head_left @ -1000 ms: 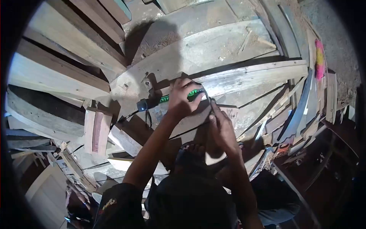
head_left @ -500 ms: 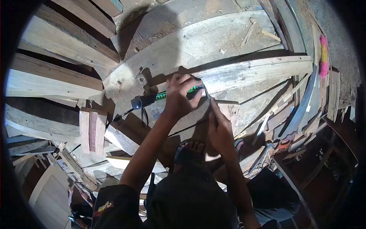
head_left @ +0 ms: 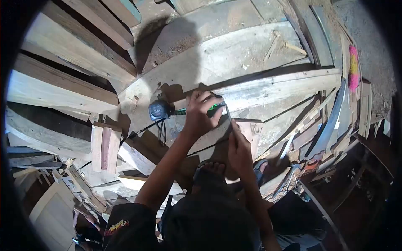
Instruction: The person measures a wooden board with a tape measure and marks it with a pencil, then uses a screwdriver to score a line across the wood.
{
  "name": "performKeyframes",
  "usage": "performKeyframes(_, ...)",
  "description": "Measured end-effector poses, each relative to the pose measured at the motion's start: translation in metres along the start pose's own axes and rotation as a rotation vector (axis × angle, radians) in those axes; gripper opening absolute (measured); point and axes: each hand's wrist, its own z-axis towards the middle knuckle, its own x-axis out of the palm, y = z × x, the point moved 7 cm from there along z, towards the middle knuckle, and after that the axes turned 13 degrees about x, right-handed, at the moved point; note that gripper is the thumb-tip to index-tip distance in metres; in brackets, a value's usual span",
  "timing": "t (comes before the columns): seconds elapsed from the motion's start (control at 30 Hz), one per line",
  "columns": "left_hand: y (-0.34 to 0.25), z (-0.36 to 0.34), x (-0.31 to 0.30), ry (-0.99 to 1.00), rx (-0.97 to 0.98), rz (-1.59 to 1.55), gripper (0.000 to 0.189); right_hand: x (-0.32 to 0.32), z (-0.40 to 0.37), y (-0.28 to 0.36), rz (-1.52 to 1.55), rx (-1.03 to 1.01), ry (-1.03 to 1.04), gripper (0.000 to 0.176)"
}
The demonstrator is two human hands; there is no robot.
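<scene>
My left hand is closed, its thumb and fingers pinching the green blade of a tape measure against the edge of a long pale wooden plank. The dark round case of the tape lies to the left of that hand, with a black cord loop hanging from it. My right hand grips a thin, dark, straight tool, whose kind I cannot make out. Its tip reaches the plank's edge beside my left fingertips. Part of the tape blade is hidden behind my left hand.
Thick timber beams lie at the left, with a short block below them. A pink and yellow fuzzy item sits among wood strips at the right. My feet are just below my hands. Another person is partly visible at lower left.
The tape case has turned so its round face shows, and less green blade is visible. Both hands keep their holds at the plank's edge. The view has shifted slightly.
</scene>
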Motion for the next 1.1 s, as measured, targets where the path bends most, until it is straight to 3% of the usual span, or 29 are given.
performKeyframes(0.07, -0.001, 0.001, -0.001, -0.027, 0.014, -0.018, 0.028, 0.004, 0.008, -0.005, 0.011, -0.049, -0.025, 0.047)
performKeyframes(0.1, -0.002, 0.002, -0.002, -0.047, 0.028, -0.014, 0.029, 0.001, 0.011, -0.001, 0.008, 0.109, 0.068, 0.046)
performKeyframes(0.33, 0.002, 0.0, 0.001, -0.02, 0.01, -0.049, 0.029, -0.005, -0.001, 0.002, -0.028, -0.008, 0.034, 0.047)
performKeyframes(0.63, 0.009, -0.005, 0.007, 0.057, -0.067, -0.081, 0.028, 0.006, 0.013, 0.001, 0.016, 0.072, 0.085, 0.049)
performKeyframes(1.0, 0.005, -0.002, 0.004, 0.023, -0.011, -0.042, 0.029, 0.001, -0.004, -0.011, -0.001, 0.003, 0.016, 0.047)
performKeyframes(1.1, 0.006, -0.003, 0.005, 0.05, -0.023, -0.015, 0.029, 0.003, 0.001, -0.01, 0.018, 0.089, 0.068, 0.048)
